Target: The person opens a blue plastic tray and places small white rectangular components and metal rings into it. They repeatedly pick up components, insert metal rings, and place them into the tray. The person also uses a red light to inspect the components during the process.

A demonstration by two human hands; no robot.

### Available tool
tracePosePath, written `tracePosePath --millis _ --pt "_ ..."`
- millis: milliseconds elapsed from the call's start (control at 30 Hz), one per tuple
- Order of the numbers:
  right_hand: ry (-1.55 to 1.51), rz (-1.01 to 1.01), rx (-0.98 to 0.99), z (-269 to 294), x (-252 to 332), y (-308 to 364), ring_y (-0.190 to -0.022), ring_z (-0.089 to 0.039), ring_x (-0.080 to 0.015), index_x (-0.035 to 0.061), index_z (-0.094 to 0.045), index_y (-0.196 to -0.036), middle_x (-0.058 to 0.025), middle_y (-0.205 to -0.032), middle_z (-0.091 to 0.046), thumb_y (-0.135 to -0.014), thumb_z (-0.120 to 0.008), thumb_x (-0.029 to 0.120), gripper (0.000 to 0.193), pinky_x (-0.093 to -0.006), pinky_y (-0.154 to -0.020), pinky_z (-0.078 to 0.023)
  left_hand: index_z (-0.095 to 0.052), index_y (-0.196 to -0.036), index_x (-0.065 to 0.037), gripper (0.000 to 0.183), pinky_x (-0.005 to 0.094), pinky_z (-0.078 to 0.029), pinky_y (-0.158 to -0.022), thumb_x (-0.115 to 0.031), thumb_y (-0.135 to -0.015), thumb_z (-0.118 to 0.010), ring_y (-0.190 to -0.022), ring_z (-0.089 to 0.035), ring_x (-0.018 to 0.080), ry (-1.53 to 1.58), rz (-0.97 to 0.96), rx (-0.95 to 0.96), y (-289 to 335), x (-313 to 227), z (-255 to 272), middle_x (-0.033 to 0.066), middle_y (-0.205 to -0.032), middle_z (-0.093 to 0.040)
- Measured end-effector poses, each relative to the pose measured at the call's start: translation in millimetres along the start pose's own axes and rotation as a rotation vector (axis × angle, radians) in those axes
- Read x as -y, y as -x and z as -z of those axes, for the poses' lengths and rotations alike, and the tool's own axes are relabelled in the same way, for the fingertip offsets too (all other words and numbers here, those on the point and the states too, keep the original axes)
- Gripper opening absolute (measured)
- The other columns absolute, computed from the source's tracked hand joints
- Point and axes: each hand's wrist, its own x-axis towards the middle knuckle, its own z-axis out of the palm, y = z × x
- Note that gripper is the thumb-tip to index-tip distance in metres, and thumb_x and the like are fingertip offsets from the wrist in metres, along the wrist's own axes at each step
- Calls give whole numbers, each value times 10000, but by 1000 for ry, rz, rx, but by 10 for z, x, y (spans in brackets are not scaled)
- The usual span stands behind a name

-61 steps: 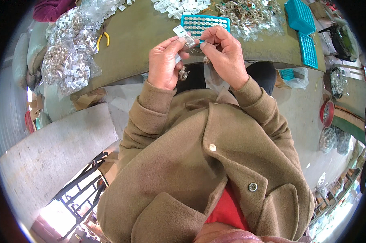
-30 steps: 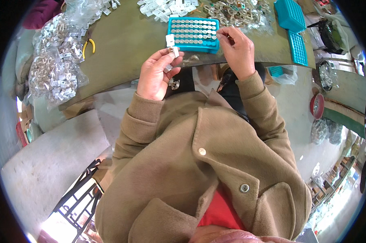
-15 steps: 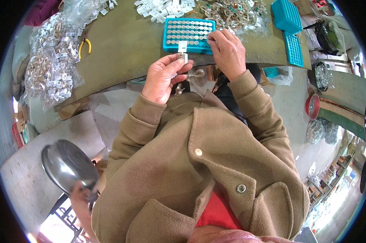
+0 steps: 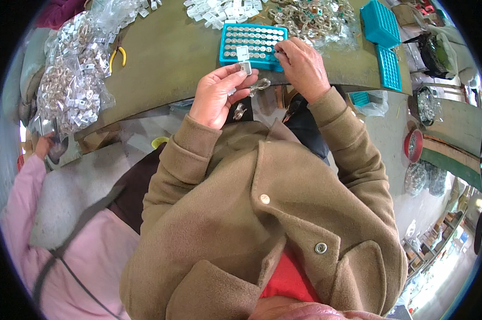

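Observation:
My left hand (image 4: 214, 96) pinches a small white plastic case (image 4: 246, 68) with its lid flipped up, just in front of a turquoise tray (image 4: 223, 48). Several rows of round silvery discs (image 4: 254, 36), which look like button cells, sit in the tray. A clear looped strand (image 4: 261, 85) hangs beside my left fingers. At the tray's front right corner, thumb and fingertips of my right hand (image 4: 307, 69) are pressed together. Whatever is between them is too small to make out.
White cases (image 4: 219, 12) and a heap of clear strands (image 4: 310, 21) lie behind the tray. Bagged strands (image 4: 73, 80) and yellow-handled pliers (image 4: 118, 58) are on the left, stacked turquoise trays (image 4: 380, 24) on the right. A person in pink (image 4: 86, 256) is close by at lower left.
The person in pink has come into view at lower left, and the metal basin has left its spot there. My left hand has tilted the case slightly; my right stays at the tray's corner.

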Motion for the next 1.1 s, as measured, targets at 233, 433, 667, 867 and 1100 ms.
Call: tracePosePath --millis 233,433,667,867,1100 --pt "-330 -38 19 152 296 10 -759 -628 -300 46 -608 -917 -113 -814 -609 -812 -676 110 140 -386 -670 -510 -602 -1206 -11 292 198 -557 -688 -121 -938 -632 -967 -684 129 -39 -14 -17 35 -2 -25 96 -1111 -689" --pt "-285 103 -36 111 553 33 -712 -611 -295 55 -590 -873 -92 -757 -582 -807 -696 122 141 -379 -627 -498 -607 -1219 0 331 237 -561 -707 -100 -909 -669 -937 -686 140 -59 -62 -18 45 38 -58 71 -1063 -691" --pt "-361 73 -76 38 594 125 -729 -615 -306 48 -624 -846 -86 -761 -601 -828 -658 86 54 -391 -655 -504 -617 -1214 11 333 231 -565 -721 -84 -901 -680 -917 -688 143 -121 -132 -47 81 83 -30 72 -1046 -692" --pt "-450 64 -103 -20 571 247 -736 -654 -273 30 -700 -907 -111 -834 -664 -838 -649 54 90 -345 -664 -535 -635 -1182 -39 273 185 -537 -667 -123 -923 -659 -865 -662 78 -18 3 -74 77 127 -39 43 -1011 -700" --pt "-347 -126 -121 -11 290 39 -697 -649 -200 57 -709 -1003 -86 -866 -655 -884 -646 72 135 -310 -635 -521 -655 -1065 -63 180 171 -526 -588 -203 -957 -622 -802 -649 58 -63 -8 -72 22 116 39 24 -952 -696"
